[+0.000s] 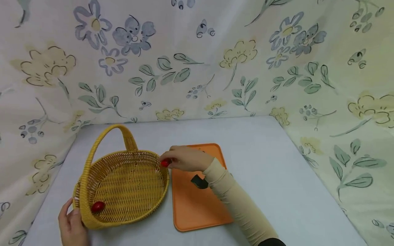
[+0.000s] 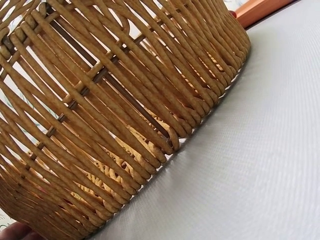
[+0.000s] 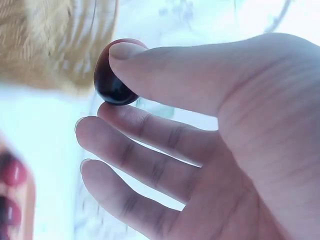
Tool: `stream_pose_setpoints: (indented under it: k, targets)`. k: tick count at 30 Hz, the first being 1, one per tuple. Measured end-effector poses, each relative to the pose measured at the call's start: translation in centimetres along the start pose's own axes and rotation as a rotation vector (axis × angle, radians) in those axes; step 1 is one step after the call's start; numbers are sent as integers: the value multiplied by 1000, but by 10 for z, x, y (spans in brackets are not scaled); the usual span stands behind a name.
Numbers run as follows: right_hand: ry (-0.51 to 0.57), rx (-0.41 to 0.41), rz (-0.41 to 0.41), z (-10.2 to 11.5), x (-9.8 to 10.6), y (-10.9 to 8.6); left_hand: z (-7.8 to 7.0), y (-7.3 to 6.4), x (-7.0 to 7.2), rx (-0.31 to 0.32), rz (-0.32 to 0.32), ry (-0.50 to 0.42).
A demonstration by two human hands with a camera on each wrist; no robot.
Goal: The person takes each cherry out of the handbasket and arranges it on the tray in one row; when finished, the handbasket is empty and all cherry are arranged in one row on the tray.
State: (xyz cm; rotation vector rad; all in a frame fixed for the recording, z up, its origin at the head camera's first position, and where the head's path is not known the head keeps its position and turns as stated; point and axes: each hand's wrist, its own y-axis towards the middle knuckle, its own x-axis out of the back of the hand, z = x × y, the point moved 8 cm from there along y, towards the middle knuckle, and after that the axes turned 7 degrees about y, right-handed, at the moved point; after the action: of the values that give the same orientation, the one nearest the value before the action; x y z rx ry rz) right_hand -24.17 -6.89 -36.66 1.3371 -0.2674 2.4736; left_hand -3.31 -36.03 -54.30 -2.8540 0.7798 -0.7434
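Note:
My right hand (image 1: 187,158) pinches a cherry tomato (image 1: 165,163) between thumb and fingertips, over the right rim of a yellow wicker basket (image 1: 132,188). In the right wrist view this cherry tomato (image 3: 117,75) looks oval, glossy and dark red, with the other fingers spread below it. Inside the basket, at its front left, lies another cherry tomato (image 1: 98,206). My left hand (image 1: 73,222) holds the basket's left rim near the foot of the handle. The left wrist view shows the woven basket wall (image 2: 115,100) and only a bit of finger at the lower left corner.
An orange tray (image 1: 191,212) lies right of the basket, partly hidden by the right forearm. Red cherry tomatoes (image 3: 14,172) on it show in the right wrist view. A dark piece (image 1: 200,181) appears beside the sleeve. Floral cloth (image 1: 197,68) hangs behind the white table (image 1: 261,147).

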Motion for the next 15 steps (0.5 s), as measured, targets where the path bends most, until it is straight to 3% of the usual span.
stream_pose_setpoints:
  k: [3,6,11,15]
  targets:
    - [22,-24,-61,-20,10,-18,6,3,1,4,-24,-17]
    - [46,-87,-110,-44,16,-34,1,-2,3,5,-14,-26]
    - [91,-298,-190,-90,23,-61,-19,-17,4,-32,16,-25]
    - [75,-408,-267,-124,26,-79,-27,-22,5,-46,1,-79]
